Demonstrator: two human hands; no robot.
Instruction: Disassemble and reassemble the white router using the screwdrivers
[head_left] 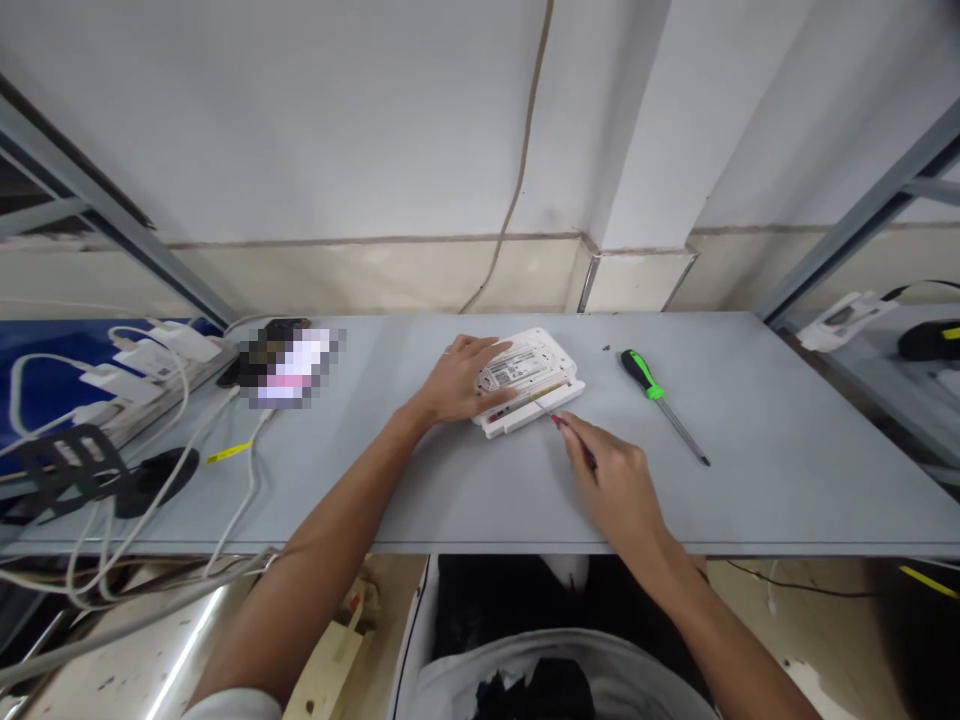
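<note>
A white router-like box (525, 365) lies on the grey table with its labelled, vented underside up. A row of ports shows along its near edge, beside a white cover strip (536, 408) that stands partly apart from the body. My left hand (469, 382) grips the box's left end, fingers over the top and thumb along the port side. In my right hand (611, 470) is a slim screwdriver (556, 418) with a red and dark handle, closed in my fingers. Its thin shaft reaches the gap between body and strip; the exact tip contact is too small to tell.
To the right lies a green and black screwdriver (651, 385), with a small dark bit (607, 348) near it. At left are a lit phone (292, 370), a power strip with white chargers (124, 380), loose cables and a black stand (75, 470). A wall closes off the back.
</note>
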